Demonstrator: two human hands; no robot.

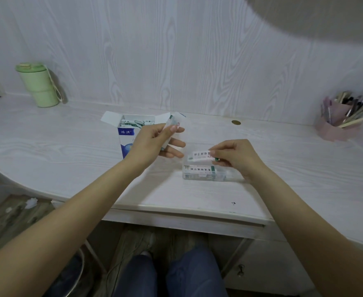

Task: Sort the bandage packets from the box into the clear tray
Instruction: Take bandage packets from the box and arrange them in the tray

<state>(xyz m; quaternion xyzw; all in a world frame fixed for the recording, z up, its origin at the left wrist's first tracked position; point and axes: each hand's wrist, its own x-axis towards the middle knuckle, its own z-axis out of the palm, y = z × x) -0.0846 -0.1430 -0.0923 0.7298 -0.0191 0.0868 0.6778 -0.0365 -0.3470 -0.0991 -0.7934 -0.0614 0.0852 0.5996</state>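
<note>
An open blue-and-white box point(126, 133) stands on the desk with several bandage packets point(136, 122) showing at its top. My left hand point(154, 140) is just right of the box and pinches a few white packets point(170, 125) between thumb and fingers. To the right lies the clear tray point(206, 176) with packets point(199, 168) lying flat inside. My right hand point(236, 157) is over the tray's right side and pinches one white packet point(199, 155) by its end, holding it just above the tray.
A green lidded cup point(38, 84) stands at the back left by the wall. A pink holder full of pens point(341, 118) sits at the far right. A small brass-coloured disc point(236, 122) lies behind the tray. The desk's front edge point(176, 207) runs below my forearms.
</note>
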